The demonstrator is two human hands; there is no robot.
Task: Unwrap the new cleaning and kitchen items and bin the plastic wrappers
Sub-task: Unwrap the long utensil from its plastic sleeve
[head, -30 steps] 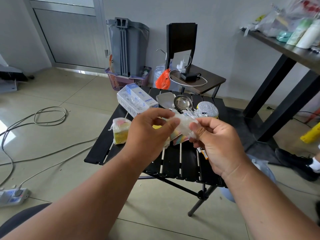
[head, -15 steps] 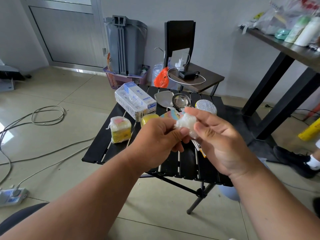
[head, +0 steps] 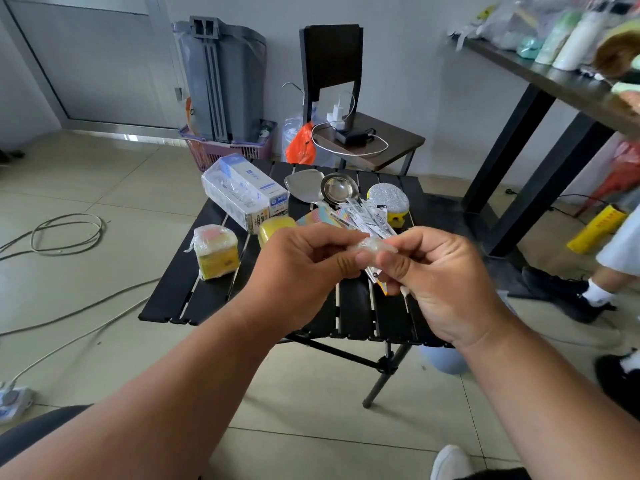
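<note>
- Pinching a scrunched clear plastic wrapper (head: 372, 247) between both hands, I have my left hand (head: 301, 271) curled with its fingertips (head: 341, 263) on one end, and my right hand (head: 440, 271) curled with its thumb and fingertips (head: 393, 268) on the other; both sets of fingers are closed tight on the film, nothing else in them.
- To do this step well, I judge I should keep balling the film small and firm so it does not spring open, then pass it to one hand for the throw.
- Just beyond my fingers, on the black slatted table (head: 166, 306), lie loose label strips (head: 370, 216), a yellow sponge (head: 273, 228), a steel ladle (head: 334, 190) and a glittery scrubber (head: 388, 199).
- Left of my left hand sits a sponge pack still in its wrapper (head: 215, 252); farther out a long boxed pack (head: 242, 194) also looks wrapped, so more remains.
- Containers: below my right wrist, under the table edge, a pale blue bin (head: 443, 362) peeks out; I cannot see inside.
- Far beyond, a purple basket (head: 204, 155) holds a grey folded crate (head: 216, 81) and some bottles.
</note>
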